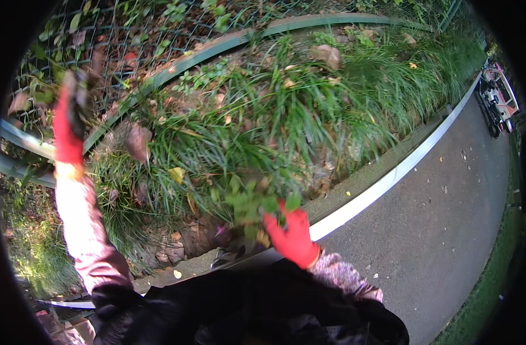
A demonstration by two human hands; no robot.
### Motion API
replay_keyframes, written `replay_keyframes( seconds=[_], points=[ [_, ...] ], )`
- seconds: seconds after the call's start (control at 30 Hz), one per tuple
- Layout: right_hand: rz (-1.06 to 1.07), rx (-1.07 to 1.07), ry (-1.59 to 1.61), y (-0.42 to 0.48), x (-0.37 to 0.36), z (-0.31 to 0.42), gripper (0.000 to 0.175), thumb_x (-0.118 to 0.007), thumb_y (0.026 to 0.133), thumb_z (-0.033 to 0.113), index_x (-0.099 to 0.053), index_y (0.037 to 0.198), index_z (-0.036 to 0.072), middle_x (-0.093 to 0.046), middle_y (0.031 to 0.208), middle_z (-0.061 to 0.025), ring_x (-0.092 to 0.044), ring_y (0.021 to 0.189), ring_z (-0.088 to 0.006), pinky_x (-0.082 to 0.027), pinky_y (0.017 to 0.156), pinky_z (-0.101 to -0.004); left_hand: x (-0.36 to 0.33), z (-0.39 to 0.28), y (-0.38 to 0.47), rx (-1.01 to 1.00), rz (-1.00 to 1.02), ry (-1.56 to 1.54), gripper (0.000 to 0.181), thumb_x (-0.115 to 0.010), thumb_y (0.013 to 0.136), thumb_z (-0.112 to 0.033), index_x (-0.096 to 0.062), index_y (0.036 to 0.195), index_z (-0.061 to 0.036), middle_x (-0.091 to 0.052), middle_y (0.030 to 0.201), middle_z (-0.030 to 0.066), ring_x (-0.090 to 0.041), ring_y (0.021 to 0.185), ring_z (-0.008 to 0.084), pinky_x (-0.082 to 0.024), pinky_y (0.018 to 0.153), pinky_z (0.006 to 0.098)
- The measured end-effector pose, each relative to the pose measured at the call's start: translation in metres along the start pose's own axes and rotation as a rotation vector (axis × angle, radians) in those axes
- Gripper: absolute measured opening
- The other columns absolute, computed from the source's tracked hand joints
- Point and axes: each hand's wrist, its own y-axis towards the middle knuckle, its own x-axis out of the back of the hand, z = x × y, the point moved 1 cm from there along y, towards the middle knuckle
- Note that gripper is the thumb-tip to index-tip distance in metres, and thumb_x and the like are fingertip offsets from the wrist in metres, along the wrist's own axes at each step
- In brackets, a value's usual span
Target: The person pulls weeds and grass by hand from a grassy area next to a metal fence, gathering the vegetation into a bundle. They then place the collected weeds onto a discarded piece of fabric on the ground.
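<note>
My left hand [70, 116], in a red glove with a dark palm, is stretched out at the far left beside the green chain-link fence [176, 26]. Its fingers are blurred among leaves, so whether they grip anything is unclear. Low in the middle, my right hand [294, 237] wears a red glove too. A blurred bunch of green leafy sprigs [247, 200] is held between its thumb and fingers, over the edge of a bed of long grass [280, 112]. Both forearms have pale patterned sleeves.
A green metal rail [194, 58] runs along the fence's foot. Brown dead leaves [138, 142] lie in the grass. A white strip [375, 194] borders the grey paved path [418, 241]. At the far right stands a red and white wheeled vehicle [500, 95].
</note>
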Motion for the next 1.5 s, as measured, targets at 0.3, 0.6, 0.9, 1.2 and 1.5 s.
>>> replay_keyframes(
  seconds=[0.3, 0.6, 0.9, 1.2, 1.5],
  points=[
    [0.017, 0.266, -0.359, 0.090, 0.008, -0.040, 0.026, -0.073, 0.083, 0.025, -0.072, 0.102, 0.008, -0.068, 0.101, -0.0125, -0.065, 0.093, -0.0307, -0.050, 0.078, -0.0446, -0.247, 0.146, -0.204, -0.003, 0.680, 0.082, 0.045, -0.042, 0.110, -0.027, -0.049, 0.148, -0.0033, -0.059, 0.133, 0.0132, -0.058, 0.115, 0.0230, -0.047, 0.099, 0.0349],
    [0.281, 0.403, -0.261, 0.108, -0.007, -0.021, 0.035, -0.069, 0.088, 0.034, -0.067, 0.110, 0.006, -0.066, 0.104, -0.0155, -0.067, 0.089, -0.0328, -0.052, 0.084, -0.0451, -0.275, 0.161, -0.222, -0.292, 0.194, 0.309, 0.036, -0.049, 0.106, -0.026, -0.063, 0.128, -0.0009, -0.071, 0.117, 0.0107, -0.068, 0.105, 0.0219, -0.053, 0.094, 0.0326],
    [-0.158, 0.526, -0.790, 0.340, 0.048, -0.023, 0.076, -0.077, 0.087, 0.027, -0.042, 0.152, 0.009, -0.052, 0.148, -0.0204, -0.052, 0.129, -0.0414, -0.038, 0.111, -0.0502, -0.186, 0.189, -0.238, 0.288, -0.326, -0.633, 0.049, -0.045, 0.109, -0.043, -0.058, 0.134, -0.0038, -0.068, 0.117, 0.0049, -0.064, 0.096, 0.0165, -0.051, 0.083, 0.0299],
    [-0.004, 0.993, -0.992, 0.578, -0.087, -0.012, 0.091, -0.083, 0.070, 0.015, -0.044, 0.152, 0.025, -0.035, 0.162, -0.0113, -0.041, 0.140, -0.0411, -0.039, 0.109, -0.0539, -0.271, 0.167, -0.267, 0.210, -0.376, -0.933, 0.044, -0.050, 0.109, -0.021, -0.046, 0.149, -0.0010, -0.059, 0.141, 0.0079, -0.059, 0.124, 0.0184, -0.047, 0.105, 0.0341],
    [0.327, 0.236, -0.378, 0.532, -0.077, -0.146, 0.035, -0.058, 0.100, 0.037, -0.069, 0.092, 0.004, -0.070, 0.100, -0.0262, -0.066, 0.096, -0.0456, -0.052, 0.082, -0.0534, -0.394, 0.240, -0.288, 0.273, -0.194, -0.926, 0.047, -0.053, 0.105, -0.030, -0.053, 0.142, -0.0016, -0.067, 0.127, 0.0125, -0.063, 0.109, 0.0259, -0.053, 0.091, 0.0391]
  ],
)
